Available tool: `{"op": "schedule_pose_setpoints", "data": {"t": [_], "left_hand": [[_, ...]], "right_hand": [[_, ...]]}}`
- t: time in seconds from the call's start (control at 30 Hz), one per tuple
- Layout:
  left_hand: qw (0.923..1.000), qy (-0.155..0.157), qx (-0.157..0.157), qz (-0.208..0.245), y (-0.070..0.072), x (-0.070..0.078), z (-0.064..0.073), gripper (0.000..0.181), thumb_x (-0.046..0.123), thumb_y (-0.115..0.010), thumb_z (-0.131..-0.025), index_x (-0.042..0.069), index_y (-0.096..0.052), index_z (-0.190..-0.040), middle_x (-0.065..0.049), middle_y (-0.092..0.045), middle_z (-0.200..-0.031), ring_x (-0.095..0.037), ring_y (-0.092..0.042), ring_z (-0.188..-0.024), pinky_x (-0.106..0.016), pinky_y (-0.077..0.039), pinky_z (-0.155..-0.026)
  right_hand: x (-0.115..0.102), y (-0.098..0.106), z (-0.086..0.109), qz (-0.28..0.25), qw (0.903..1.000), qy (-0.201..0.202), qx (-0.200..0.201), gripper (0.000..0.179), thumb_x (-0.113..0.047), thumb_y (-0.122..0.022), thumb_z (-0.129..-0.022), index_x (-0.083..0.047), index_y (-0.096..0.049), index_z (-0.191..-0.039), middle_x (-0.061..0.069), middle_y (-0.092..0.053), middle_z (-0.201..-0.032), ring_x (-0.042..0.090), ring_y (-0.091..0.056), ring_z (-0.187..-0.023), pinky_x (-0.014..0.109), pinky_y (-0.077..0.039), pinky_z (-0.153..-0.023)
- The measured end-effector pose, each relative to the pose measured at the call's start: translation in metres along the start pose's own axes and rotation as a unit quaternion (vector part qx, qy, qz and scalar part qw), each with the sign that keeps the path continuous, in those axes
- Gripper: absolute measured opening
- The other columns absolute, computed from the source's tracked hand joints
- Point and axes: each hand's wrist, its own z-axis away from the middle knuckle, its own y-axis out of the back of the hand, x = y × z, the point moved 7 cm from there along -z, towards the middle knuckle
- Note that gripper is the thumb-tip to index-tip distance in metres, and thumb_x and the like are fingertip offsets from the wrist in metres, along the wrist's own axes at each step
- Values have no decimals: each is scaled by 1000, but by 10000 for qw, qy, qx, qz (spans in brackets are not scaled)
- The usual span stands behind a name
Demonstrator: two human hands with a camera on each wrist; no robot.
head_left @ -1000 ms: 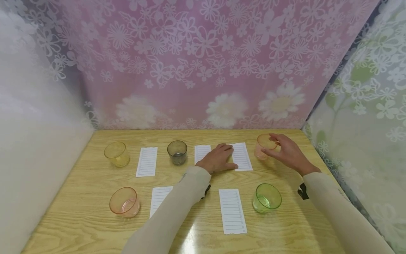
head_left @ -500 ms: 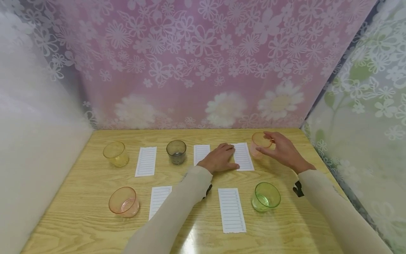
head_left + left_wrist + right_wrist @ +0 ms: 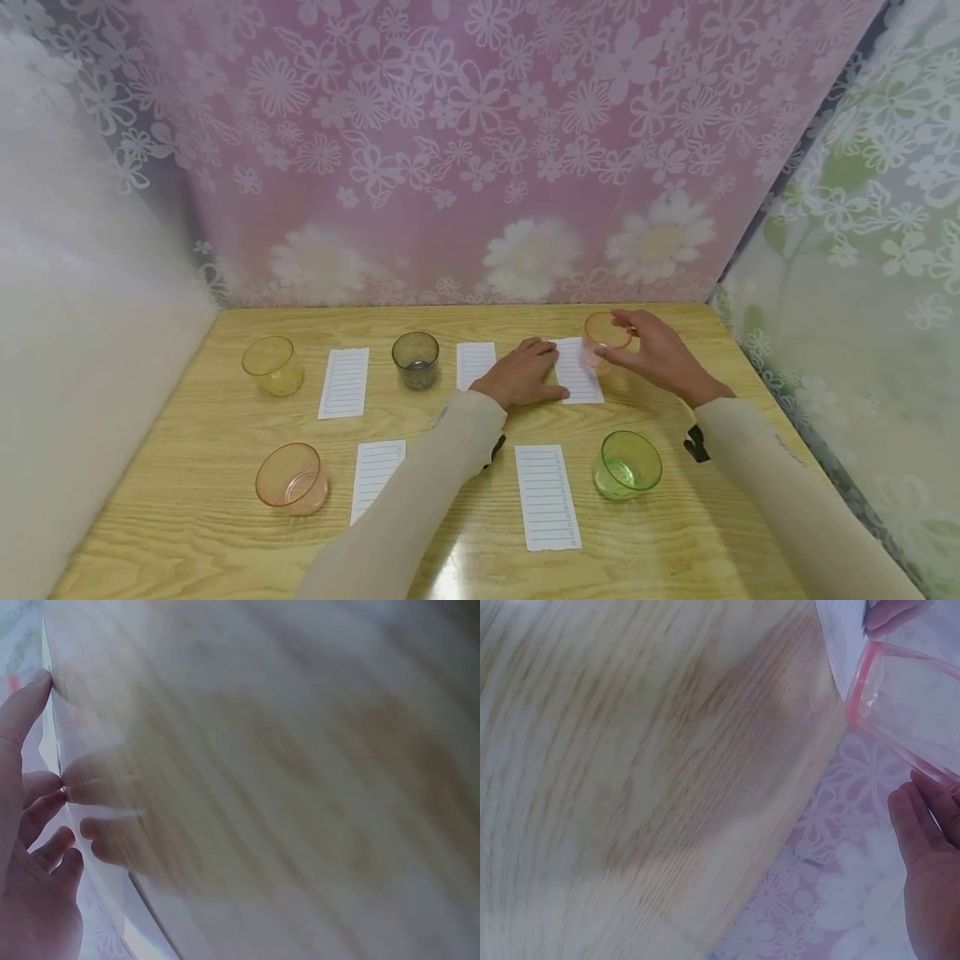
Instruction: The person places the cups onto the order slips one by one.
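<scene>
A clear cup with an orange-pink rim (image 3: 606, 332) is in my right hand (image 3: 666, 354), thumb on the near side and fingers at the rim. It stands over the right edge of a lined paper strip (image 3: 579, 382) at the back right. My left hand (image 3: 522, 373) rests on that strip's left edge with fingers spread. In the left wrist view, the left hand's thumb and fingertips touch the surface. Seen from the right wrist, the cup (image 3: 911, 705) is upright beside the paper (image 3: 841, 637), with the right hand (image 3: 937, 885) at its side.
Yellow (image 3: 273, 367), grey (image 3: 416, 361), pink (image 3: 293, 479) and green (image 3: 627, 467) cups stand on the wooden table (image 3: 187, 550). More lined strips lie between them, including one at the front (image 3: 547, 500). Floral curtains (image 3: 480, 167) border the back.
My right hand has moved the orange-pink-rimmed cup to the left, from beside the paper strip onto its right edge. The left hand and its strip have shifted slightly right.
</scene>
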Motion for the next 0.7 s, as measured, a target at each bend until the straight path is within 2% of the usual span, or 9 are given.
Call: {"op": "schedule_pose_setpoints", "data": {"t": [0.2,0.47,0.7], "left_hand": [[9999,74,-73,-43,-2,2,-4,81,61,-65,-106,15,-43,-169,-1,-36,-178,-22,-24,-168,-39,-30,-136],[9999,70,-82,-95,2,8,-4,80,59,-65,-106,13,-45,-168,-3,-37,-177,-23,-26,-168,-38,-30,-136],[9997,116,-88,-201,-3,8,-9,83,63,-63,-106,15,-41,-170,-2,-35,-178,-22,-25,-168,-36,-27,-137]], "right_hand": [[-3,-3,-2,41,10000,54,15,88,-55,-73,-102,-3,-43,-166,24,-56,-158,50,-58,-138,70,-50,-110],[-7,-8,-4,12,9998,190,81,85,-51,-77,-101,-3,-45,-164,24,-58,-156,51,-61,-135,69,-52,-109],[-10,-13,-5,54,9995,299,33,84,-49,-78,-101,-4,-46,-164,25,-59,-154,49,-62,-131,68,-53,-106]]}}
